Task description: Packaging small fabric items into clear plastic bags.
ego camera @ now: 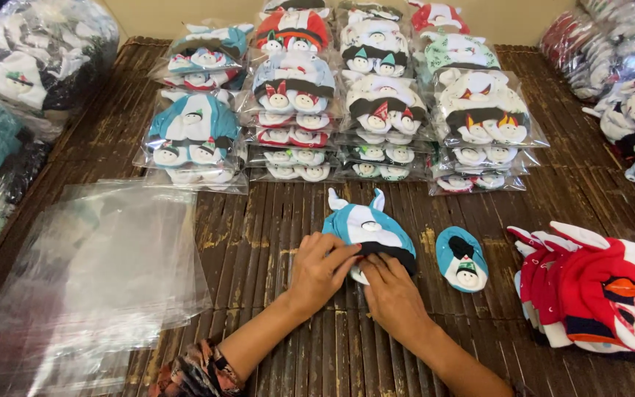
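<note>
A small blue and white baby hat point(367, 228) with two pointed ears and a black band lies on the dark bamboo mat point(273, 228). My left hand point(320, 270) rests on its lower left edge, fingers pinching the band. My right hand point(391, 290) presses on the lower edge beside it, partly over a white piece under the band. A single blue bootie point(461, 259) with a small figure face lies just right of the hat, apart from both hands.
A stack of clear plastic bags point(90, 279) lies at left. Rows of bagged hat sets point(332, 103) fill the back of the mat. A pile of red and white hats point(604, 290) sits at right. More bagged goods point(31, 66) line both sides.
</note>
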